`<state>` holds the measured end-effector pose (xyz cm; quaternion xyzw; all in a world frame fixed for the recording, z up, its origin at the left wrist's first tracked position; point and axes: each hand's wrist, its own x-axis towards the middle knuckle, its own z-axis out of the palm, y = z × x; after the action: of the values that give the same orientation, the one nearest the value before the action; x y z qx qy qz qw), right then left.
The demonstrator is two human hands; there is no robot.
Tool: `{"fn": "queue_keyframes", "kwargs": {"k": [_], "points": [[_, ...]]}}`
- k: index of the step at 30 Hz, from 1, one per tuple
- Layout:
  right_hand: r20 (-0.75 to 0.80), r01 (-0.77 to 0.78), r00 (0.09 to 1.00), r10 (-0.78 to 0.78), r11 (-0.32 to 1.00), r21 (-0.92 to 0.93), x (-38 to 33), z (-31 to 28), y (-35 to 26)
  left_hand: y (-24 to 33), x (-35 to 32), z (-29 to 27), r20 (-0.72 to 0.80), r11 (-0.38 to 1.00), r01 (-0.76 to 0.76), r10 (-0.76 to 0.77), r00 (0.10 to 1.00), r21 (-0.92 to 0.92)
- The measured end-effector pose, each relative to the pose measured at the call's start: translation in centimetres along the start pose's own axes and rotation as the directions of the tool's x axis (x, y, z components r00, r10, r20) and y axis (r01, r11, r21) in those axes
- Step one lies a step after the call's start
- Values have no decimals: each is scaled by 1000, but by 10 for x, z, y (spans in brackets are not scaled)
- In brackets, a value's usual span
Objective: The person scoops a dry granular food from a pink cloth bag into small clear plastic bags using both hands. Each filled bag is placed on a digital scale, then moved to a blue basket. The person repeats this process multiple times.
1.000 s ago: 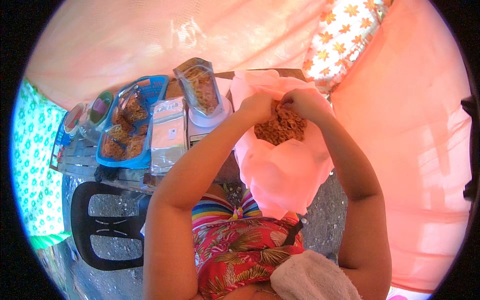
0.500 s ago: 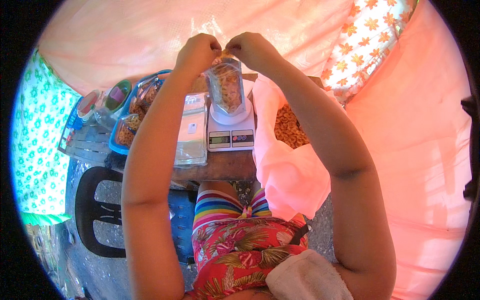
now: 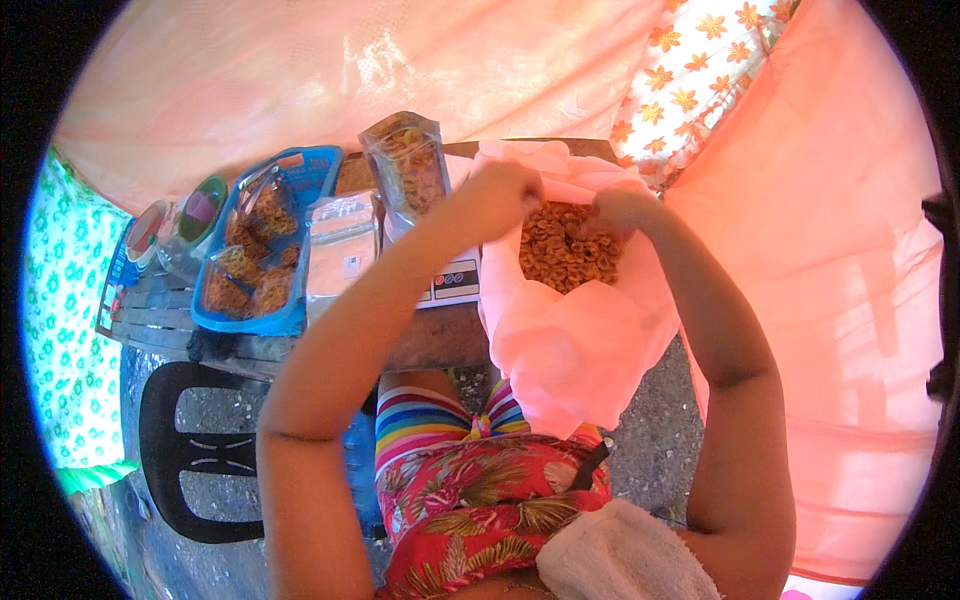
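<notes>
A pink cloth (image 3: 570, 340) lines a container full of curled brown snack pieces (image 3: 562, 250) on the right of the table. At its far left edge my left hand (image 3: 515, 195) is closed on a fold of the cloth. My right hand (image 3: 622, 214) reaches down at the far right side of the pieces; its fingertips are partly hidden and smeared by motion. A clear pouch (image 3: 408, 165) filled with snack pieces stands open-topped on the white kitchen scale (image 3: 458, 283). My left forearm covers part of the scale and the pouch's lower end.
Flat, unfilled pouches (image 3: 340, 250) lie stacked left of the scale. Beyond them a blue basket (image 3: 265, 322) holds several filled bags (image 3: 272, 212). Tubs (image 3: 205, 205) stand at the far left of the wooden table (image 3: 430, 345). A black chair (image 3: 165, 450) is at the lower left.
Both hands have left the pouch's top and moved right and nearer, to the cloth and the snack pieces. The pouch remains on the scale. The view has shifted.
</notes>
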<state>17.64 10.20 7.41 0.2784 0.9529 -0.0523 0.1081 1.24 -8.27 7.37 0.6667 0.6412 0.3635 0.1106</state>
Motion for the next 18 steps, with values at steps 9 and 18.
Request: {"fn": "queue_keyframes", "kwargs": {"k": [9, 18], "points": [[135, -164, 986, 100, 751, 639, -25, 34, 2, -57, 46, 167, 8, 927, 243, -256, 967, 288], [20, 75, 988, -151, 599, 797, -35, 11, 24, -46, 51, 89, 392, 794, 393, -214, 895, -464]]}}
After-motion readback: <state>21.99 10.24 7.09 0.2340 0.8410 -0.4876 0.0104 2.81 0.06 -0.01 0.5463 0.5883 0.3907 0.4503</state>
